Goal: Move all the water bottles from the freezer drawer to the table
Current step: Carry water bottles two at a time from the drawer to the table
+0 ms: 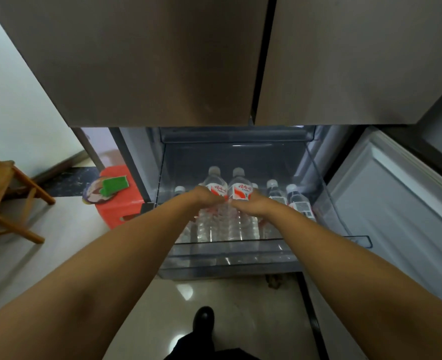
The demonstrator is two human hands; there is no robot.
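Fingertips of both hands [229,202] hidden against the bottles [236,203] — grip unreadable; label print blurred.

Bare forearms without sleeves, glossy black shoe [203,320], dark, perhaps black, trouser leg [188,345]

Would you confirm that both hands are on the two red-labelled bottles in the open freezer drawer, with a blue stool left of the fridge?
Nearly: the head view shows the stool is red, not blue. Both hands, left and right, are on the two red-labelled bottles in the open freezer drawer.
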